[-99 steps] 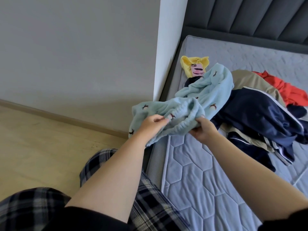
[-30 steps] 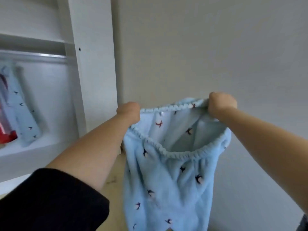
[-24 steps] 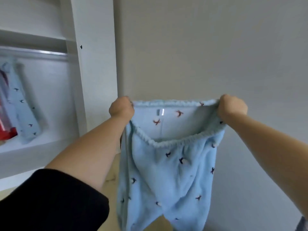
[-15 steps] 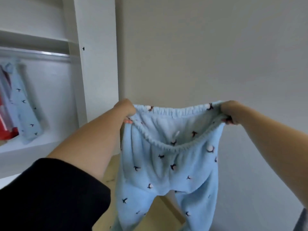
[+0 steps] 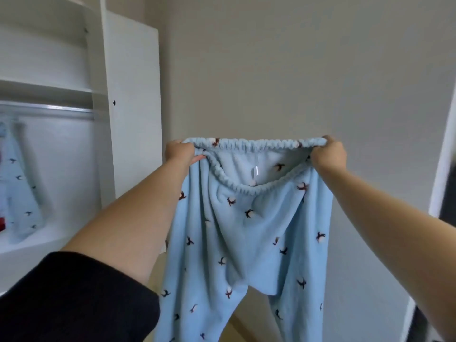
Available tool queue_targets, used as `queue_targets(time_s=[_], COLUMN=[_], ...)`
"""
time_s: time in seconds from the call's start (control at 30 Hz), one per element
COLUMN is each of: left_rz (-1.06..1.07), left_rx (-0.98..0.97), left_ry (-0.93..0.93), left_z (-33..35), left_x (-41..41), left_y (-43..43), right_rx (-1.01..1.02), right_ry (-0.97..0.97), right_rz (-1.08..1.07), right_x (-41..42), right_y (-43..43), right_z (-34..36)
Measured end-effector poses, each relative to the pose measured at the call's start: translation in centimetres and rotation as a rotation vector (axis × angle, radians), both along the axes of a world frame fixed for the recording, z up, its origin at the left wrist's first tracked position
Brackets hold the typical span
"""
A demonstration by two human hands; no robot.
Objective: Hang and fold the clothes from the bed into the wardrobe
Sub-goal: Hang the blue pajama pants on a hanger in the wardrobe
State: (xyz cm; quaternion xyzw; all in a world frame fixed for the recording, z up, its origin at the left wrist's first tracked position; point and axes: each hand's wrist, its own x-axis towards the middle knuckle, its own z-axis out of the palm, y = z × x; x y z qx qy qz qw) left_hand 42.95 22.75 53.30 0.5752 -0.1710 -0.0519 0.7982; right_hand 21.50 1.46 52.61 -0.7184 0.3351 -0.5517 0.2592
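Light blue fleece pyjama trousers (image 5: 244, 233) with small dark bird prints hang in front of me, held up by their elastic waistband. My left hand (image 5: 179, 152) grips the waistband's left end and my right hand (image 5: 329, 154) grips its right end. The waistband is stretched wide and both legs dangle down out of the frame. The white wardrobe (image 5: 74, 119) stands open at the left, with a metal hanging rail (image 5: 49, 108) under a shelf.
A matching light blue top (image 5: 19, 191) hangs from the rail at the far left, beside something red (image 5: 2, 224). The wardrobe's open door panel (image 5: 134, 95) stands just left of my left hand. A plain wall fills the background. A white edge (image 5: 441, 156) rises at the right.
I have lifted the trousers off the bed and turned to the wardrobe. Over the last second my hands moved apart and up, stretching the waistband flat, and the legs dropped free.
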Motion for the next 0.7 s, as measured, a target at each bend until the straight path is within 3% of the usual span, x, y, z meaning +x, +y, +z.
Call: queue_targets(time_s=[0.23, 0.4, 0.5, 0.6, 0.7], left_rz=[-0.053, -0.145, -0.248, -0.392, -0.507], left_rx=[-0.226, -0.407, -0.547, -0.542, -0.379], left_ry=[-0.046, -0.282, -0.295, -0.217, -0.148], left_z=[5.8, 6.9, 6.5, 4.2, -1.0], left_x=[-7.8, -15.5, -20.2, -24.0, -27.0], left_y=[1.1, 2.1, 0.8, -2.5, -7.0], right_rx=[-0.211, -0.392, -0.498, -0.613, -0.606], right_ry=[-0.103, -0.282, -0.387, -0.329, -0.202], right_rz=[-0.027, -0.145, -0.255, -0.326, -0.358], right_x=[-6.3, -12.0, -15.3, -18.3, -20.5], right_y=[5.1, 7.8, 8.4, 7.8, 6.1], right_z=[4.5, 5.7, 5.4, 3.4, -1.4])
